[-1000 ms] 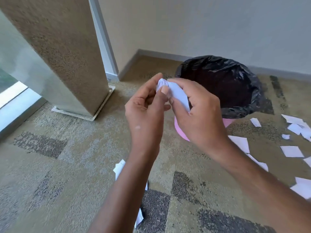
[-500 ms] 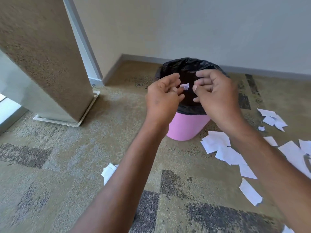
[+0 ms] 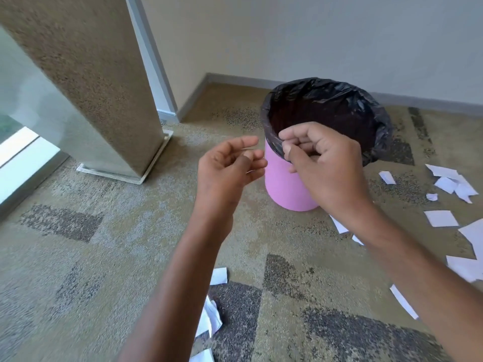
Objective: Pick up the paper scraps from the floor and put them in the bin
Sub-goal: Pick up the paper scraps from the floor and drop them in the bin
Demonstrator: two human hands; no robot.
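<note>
Pink bin [image 3: 283, 186], black-lined, on carpet [image 3: 104, 257]. Left hand [image 3: 230, 163] beside it, fingers loosely apart, empty; right hand [image 3: 322, 163] over its near rim, fingers curled together, empty. Scraps [image 3: 441, 218] lie right of bin and beneath left forearm.

Pillar [image 3: 86, 82]: speckled brown, tilted in view, standing on a pale base plate [image 3: 146, 176].
Carpet [image 3: 104, 257]: beige with dark grey patches.
Wall [image 3: 313, 35]: plain cream, edged by a grey skirting [image 3: 418, 101].
</note>
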